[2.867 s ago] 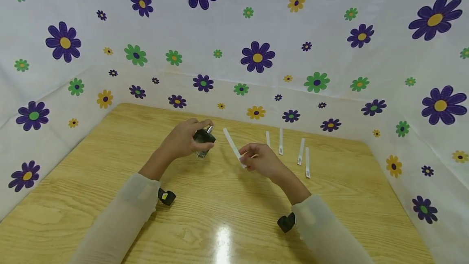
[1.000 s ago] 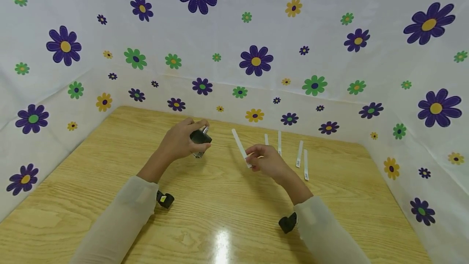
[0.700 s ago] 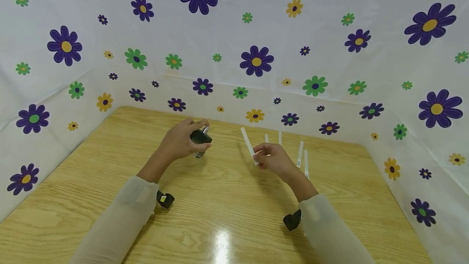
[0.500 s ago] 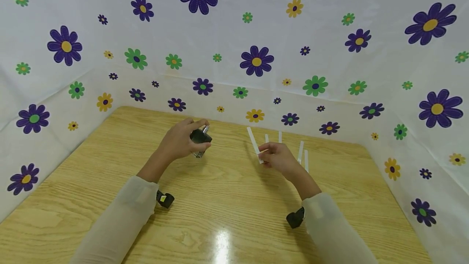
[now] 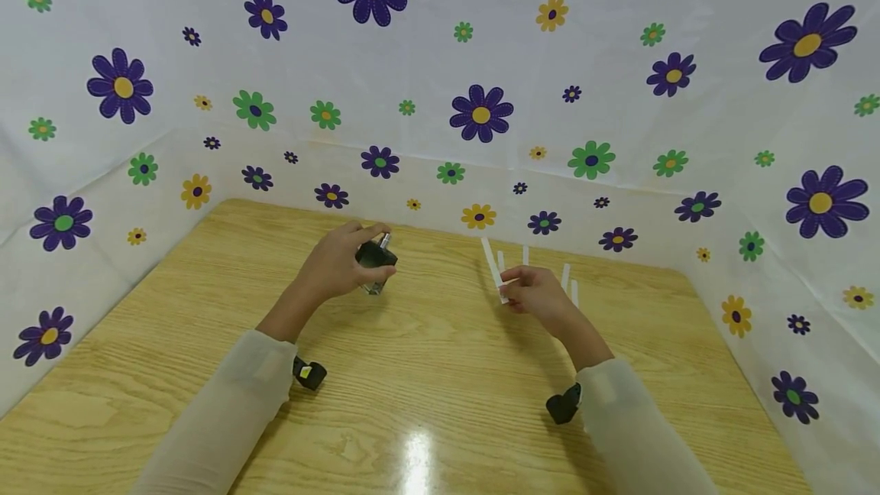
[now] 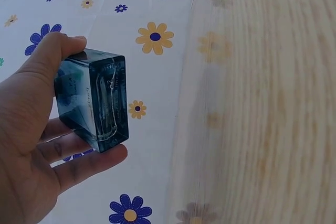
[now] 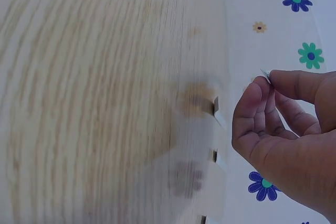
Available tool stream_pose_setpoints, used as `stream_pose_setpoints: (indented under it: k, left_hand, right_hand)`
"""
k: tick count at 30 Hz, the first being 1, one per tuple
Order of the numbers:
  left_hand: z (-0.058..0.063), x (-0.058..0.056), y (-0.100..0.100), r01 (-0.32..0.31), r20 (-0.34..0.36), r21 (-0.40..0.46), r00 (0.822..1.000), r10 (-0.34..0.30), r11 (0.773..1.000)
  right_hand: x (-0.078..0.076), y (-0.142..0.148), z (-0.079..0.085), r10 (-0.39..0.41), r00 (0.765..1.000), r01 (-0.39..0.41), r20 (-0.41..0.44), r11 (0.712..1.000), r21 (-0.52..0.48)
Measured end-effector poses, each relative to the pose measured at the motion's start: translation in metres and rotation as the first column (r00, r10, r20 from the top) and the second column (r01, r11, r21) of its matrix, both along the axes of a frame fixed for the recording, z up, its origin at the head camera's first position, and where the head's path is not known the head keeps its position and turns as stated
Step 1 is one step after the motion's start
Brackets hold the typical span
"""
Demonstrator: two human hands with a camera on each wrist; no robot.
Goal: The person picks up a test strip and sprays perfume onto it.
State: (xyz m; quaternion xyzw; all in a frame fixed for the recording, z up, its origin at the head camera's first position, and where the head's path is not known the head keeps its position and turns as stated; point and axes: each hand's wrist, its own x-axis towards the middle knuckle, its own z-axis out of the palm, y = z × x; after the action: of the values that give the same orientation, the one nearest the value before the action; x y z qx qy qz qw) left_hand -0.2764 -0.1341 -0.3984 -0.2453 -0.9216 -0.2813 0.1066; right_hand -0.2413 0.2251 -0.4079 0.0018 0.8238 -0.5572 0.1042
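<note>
My left hand (image 5: 337,262) grips a dark glass perfume bottle (image 5: 376,257), thumb on one side and fingers on the other, with its silver sprayer up near the index fingertip. In the left wrist view the bottle's blue-tinted glass base (image 6: 109,103) faces the camera. Between thumb and fingertips my right hand (image 5: 539,298) pinches the lower end of a white perfume test strip (image 5: 492,264), which slants up and leftward above the table. Seen from the right wrist, only the tip of that strip (image 7: 266,76) shows past the fingers.
Several more white test strips lie on the wooden table (image 5: 399,373) behind and beside the right hand, partly hidden by it; one strip (image 5: 525,254) is near the back edge. A flower-printed white cloth (image 5: 426,59) walls the table's back and sides.
The right hand has carried its strip rightward, away from the bottle and toward the strips on the table, covering more of them. The left hand and bottle have stayed almost still over the last second.
</note>
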Motion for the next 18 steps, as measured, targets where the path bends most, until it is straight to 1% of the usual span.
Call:
stream_pose_setpoints:
  k: [7, 12, 18]
  left_hand:
    - [-0.001, 0.000, -0.001, 0.017, 0.027, 0.037, 0.999, -0.018, 0.999]
    - [-0.003, -0.002, -0.001, 0.020, 0.021, 0.032, 1.000, -0.021, 0.999]
    - [-0.006, -0.003, -0.002, 0.020, 0.015, 0.030, 1.000, -0.021, 0.999]
  right_hand:
    - [-0.004, 0.007, -0.004, -0.043, 0.999, 0.043, 0.013, 0.999, -0.002]
    - [-0.008, 0.015, -0.007, -0.092, 0.996, 0.092, 0.020, 0.996, 0.016]
    - [-0.014, 0.020, -0.010, -0.159, 0.986, 0.157, 0.053, 0.987, 0.035]
